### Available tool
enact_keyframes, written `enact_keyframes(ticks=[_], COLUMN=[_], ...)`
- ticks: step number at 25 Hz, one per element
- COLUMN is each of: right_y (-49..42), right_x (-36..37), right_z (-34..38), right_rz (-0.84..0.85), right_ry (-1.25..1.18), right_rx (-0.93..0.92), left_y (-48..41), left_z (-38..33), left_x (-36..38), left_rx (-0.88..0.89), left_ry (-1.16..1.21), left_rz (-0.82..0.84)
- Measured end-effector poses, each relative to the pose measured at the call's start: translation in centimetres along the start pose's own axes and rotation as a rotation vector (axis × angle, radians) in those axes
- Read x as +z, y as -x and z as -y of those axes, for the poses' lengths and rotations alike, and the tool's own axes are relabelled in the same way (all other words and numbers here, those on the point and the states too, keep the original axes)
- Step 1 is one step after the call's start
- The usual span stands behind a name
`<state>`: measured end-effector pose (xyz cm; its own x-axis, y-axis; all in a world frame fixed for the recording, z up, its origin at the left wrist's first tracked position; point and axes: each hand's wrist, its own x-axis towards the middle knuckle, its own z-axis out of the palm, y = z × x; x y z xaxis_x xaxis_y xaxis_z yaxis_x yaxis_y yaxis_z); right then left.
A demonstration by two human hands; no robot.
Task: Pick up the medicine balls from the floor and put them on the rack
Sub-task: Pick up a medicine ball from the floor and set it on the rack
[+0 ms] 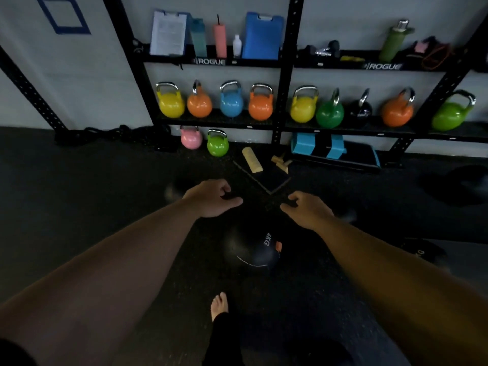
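On the dark speckled rubber floor (79, 207), a round black medicine ball (250, 249) with a smooth matte skin, white lettering and a small orange tab lies near a bare foot (219, 306). Both bare hands hang above it, empty, fingers loosely curled and apart: the left hand (211, 198) at about 11 o'clock from the ball, the right hand (307, 210) at about 1 o'clock, neither touching it. At 12 o'clock stands the black steel rack (286, 75), its shelf lined with glossy coloured kettlebells (231, 101).
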<state>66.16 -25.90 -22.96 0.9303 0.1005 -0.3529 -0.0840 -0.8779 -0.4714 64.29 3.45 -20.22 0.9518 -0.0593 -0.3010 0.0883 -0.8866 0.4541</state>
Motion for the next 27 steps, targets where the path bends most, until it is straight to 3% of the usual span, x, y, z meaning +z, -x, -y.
enact_keyframes(ticks=[10, 16, 21, 27], right_y=[-21.3, -34.7, -43.9, -48.1], right_x=[8.9, 20.6, 34.3, 42.2], right_z=[-0.1, -6.5, -16.1, -21.7], right_rz=[0.158, 0.243, 0.278, 0.298], right_ry=[-0.076, -0.161, -0.123, -0.235], right_rx=[0.220, 0.294, 0.371, 0.474], left_y=[-24.5, -35.9, -42.8, -45.6], left_z=[8.6, 15.6, 23.6, 29.8], left_x=[5.7, 18.0, 32.9, 43.9], left_rx=[-0.095, -0.249, -0.376, -0.630], left_ry=[0.053, 0.160, 0.163, 0.508], left_rz=[0.323, 0.374, 0.352, 0.310])
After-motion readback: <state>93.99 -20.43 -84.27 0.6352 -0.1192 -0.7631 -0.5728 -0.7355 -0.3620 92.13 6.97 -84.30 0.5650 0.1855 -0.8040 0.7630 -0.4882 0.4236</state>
